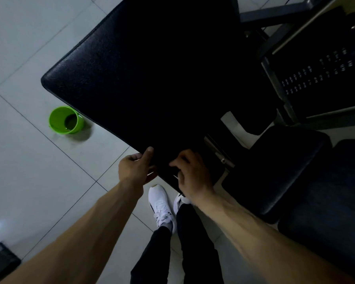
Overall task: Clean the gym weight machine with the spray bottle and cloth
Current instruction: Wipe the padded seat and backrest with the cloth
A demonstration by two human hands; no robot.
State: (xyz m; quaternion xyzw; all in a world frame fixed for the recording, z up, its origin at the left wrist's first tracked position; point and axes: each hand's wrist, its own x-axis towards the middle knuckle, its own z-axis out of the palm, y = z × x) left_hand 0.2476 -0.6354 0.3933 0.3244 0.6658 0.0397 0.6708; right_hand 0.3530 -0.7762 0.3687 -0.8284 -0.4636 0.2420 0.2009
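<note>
- Left hand [134,169] grips the black pad [152,68] by its near edge.
- Right hand [193,173] curls beside it; I cannot tell its hold.
- Green bucket [66,119] stands left of the pad.
- White shoes [160,203] peek from under its corner.

Grained black padding, glossy tile, bright plastic

The large pad [152,78] looks like black pebbled vinyl with a dull sheen; left of it the bucket [66,119] is smooth green plastic on the floor [29,171] of pale glossy tile; right of it, the frame [275,17] is matt dark metal.
</note>
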